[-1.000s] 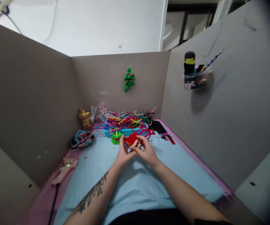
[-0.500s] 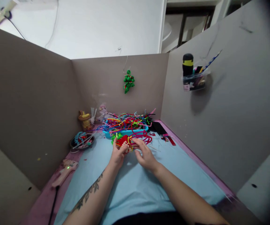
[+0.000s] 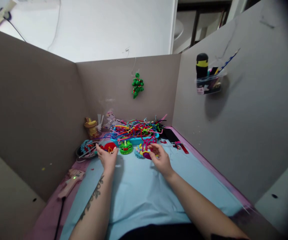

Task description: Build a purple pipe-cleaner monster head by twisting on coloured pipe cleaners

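Note:
My left hand (image 3: 107, 157) is out to the left over the pale blue mat (image 3: 144, 196), its fingers closed round a small red pipe-cleaner figure (image 3: 109, 146). My right hand (image 3: 160, 159) is near the middle of the mat, fingers curled on a dark pink pipe-cleaner loop (image 3: 147, 146) beside a small pale blue and yellow piece (image 3: 139, 153). A green pipe-cleaner figure (image 3: 125, 147) stands on the mat between the two hands.
A turquoise tray (image 3: 134, 138) heaped with coloured pipe cleaners sits at the back. A round dish (image 3: 85, 149) and a small jar (image 3: 91, 128) are at the left, a pink glue gun (image 3: 70, 181) on the left edge. Brown cardboard walls enclose three sides; a green ornament (image 3: 137, 85) hangs on the back wall.
The hands were together at the centre on the red figure. The left hand has carried the red figure out to the left; the right hand now holds the pink loop.

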### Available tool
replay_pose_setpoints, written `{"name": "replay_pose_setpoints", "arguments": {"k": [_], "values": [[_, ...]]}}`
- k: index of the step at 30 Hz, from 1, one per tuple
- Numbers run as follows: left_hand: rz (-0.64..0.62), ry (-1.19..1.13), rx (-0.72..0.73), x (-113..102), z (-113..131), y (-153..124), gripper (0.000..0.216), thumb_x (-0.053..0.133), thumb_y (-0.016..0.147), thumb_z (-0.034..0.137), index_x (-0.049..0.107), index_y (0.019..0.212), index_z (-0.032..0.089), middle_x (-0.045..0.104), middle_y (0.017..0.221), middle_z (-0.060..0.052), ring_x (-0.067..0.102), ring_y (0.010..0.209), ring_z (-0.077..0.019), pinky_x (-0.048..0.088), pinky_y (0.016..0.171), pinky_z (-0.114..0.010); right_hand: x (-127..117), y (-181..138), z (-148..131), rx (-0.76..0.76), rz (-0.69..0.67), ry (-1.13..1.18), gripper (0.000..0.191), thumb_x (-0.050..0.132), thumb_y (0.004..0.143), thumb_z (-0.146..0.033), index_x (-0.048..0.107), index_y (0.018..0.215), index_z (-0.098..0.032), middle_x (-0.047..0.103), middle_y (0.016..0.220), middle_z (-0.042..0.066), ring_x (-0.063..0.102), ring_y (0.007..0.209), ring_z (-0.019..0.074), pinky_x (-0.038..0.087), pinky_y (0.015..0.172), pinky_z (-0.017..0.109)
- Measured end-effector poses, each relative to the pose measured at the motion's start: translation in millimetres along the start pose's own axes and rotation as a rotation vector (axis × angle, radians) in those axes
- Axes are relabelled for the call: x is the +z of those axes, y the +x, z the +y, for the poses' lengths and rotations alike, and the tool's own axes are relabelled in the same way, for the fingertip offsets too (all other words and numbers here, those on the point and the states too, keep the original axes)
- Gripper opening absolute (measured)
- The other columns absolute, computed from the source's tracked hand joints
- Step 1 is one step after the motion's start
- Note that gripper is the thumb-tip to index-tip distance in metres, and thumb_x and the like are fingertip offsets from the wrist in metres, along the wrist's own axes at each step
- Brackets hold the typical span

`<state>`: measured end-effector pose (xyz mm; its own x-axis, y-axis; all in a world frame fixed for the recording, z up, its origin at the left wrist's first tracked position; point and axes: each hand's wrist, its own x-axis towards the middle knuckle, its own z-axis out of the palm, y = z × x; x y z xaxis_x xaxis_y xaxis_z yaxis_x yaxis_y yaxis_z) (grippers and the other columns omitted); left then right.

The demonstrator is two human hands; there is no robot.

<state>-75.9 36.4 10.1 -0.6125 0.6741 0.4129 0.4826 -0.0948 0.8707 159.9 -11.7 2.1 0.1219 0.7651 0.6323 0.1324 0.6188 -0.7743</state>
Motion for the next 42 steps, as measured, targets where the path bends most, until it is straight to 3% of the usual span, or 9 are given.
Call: {"name": "replay_pose_setpoints", "arguments": {"k": [6,13,15,17,19,21,28,32,42], "values": [[0.0,0.468,-0.038,14.2,-25.7,6.8,0.107,0.069,0.057,0.05,0.01,0.139,0.014,0.037,0.129,-0.025,0.04,0.116,-0.0407,0.04,0.088,-0.053,3.2,-1.2,-0.7,0.052,-0.027,0.118,0.032,0.059,0.076,-0.024,0.051,0.107,-0.023,0.062,0.101,0.007,0.061,0.096,0.0196,0.047,0.088,0.038],[0.088,0.263,0.099,11.5,-11.7,5.0,0.087,0.066,0.063,0.047,0.027,0.132,0.011,0.037,0.129,-0.024,0.033,0.122,-0.0377,0.031,0.096,-0.052,3.2,6.8,-7.0,0.252,-0.011,0.547,0.04,0.067,0.065,-0.017,0.051,0.101,-0.024,0.062,0.094,0.003,0.062,0.091,0.019,0.045,0.089,0.039],[-0.104,-0.049,0.161,12.2,-0.5,-7.7,0.064,0.061,0.07,0.042,0.039,0.124,0.015,0.05,0.115,-0.017,0.046,0.112,-0.0296,0.038,0.091,-0.045,1.6,9.0,-7.3,0.328,0.017,0.655,0.044,0.068,0.061,-0.014,0.052,0.1,-0.024,0.063,0.092,0.003,0.063,0.089,0.0189,0.046,0.086,0.037],[-0.495,-0.384,0.053,15.5,12.0,-28.8,0.049,0.057,0.074,0.043,0.045,0.114,0.016,0.059,0.098,-0.011,0.058,0.092,-0.0234,0.046,0.078,-0.038,0.7,10.2,-6.9,0.394,0.039,0.73,0.046,0.068,0.058,-0.012,0.052,0.099,-0.023,0.063,0.091,0.002,0.062,0.088,0.0183,0.047,0.083,0.035],[-0.835,-0.596,-0.065,20.2,23.6,-52.9,0.048,0.062,0.072,0.041,0.048,0.111,0.017,0.061,0.097,-0.01,0.06,0.087,-0.0211,0.047,0.073,-0.034,1.3,10.1,-5.8,0.432,0.051,0.768,0.047,0.069,0.056,-0.011,0.052,0.098,-0.023,0.063,0.09,0.002,0.062,0.086,0.0174,0.048,0.079,0.032],[-0.958,-0.736,-0.096,24.5,32.0,-72.6,0.06,0.073,0.063,0.032,0.045,0.115,0.019,0.063,0.098,-0.009,0.06,0.089,-0.0206,0.047,0.076,-0.032,3.7,8.7,-4.0,0.445,0.052,0.779,0.048,0.07,0.055,-0.011,0.052,0.098,-0.023,0.063,0.089,0.001,0.062,0.085,0.0168,0.048,0.077,0.031],[-0.821,-0.887,-0.264,22.4,34.9,-76.2,0.064,0.074,0.062,0.029,0.042,0.116,0.018,0.065,0.083,-0.004,0.063,0.077,-0.0178,0.048,0.075,-0.033,8.6,4.5,6.1,0.384,0.082,0.447,0.041,0.067,0.06,-0.02,0.053,0.099,-0.022,0.059,0.102,0.005,0.059,0.083,0.0168,0.049,0.075,0.032],[-0.78,-0.903,-0.368,15.9,38.5,-69.1,0.064,0.076,0.06,0.031,0.044,0.114,0.019,0.065,0.085,-0.004,0.063,0.077,-0.016,0.048,0.072,-0.028,3.9,4.9,7.3,0.339,0.045,0.144,0.025,0.06,0.069,-0.028,0.059,0.092,-0.018,0.061,0.088,0.005,0.055,0.072,0.0155,0.047,0.064,0.028],[-0.753,-0.945,-0.463,11.9,44.2,-72.0,0.056,0.076,0.06,0.026,0.049,0.109,0.021,0.061,0.09,-0.003,0.061,0.074,-0.0121,0.048,0.066,-0.024,7.1,4.4,-2.7,0.308,-0.14,0.092,0.027,0.059,0.073,-0.041,0.067,0.082,-0.017,0.061,0.072,0.003,0.054,0.064,0.0148,0.043,0.058,0.026]]}}
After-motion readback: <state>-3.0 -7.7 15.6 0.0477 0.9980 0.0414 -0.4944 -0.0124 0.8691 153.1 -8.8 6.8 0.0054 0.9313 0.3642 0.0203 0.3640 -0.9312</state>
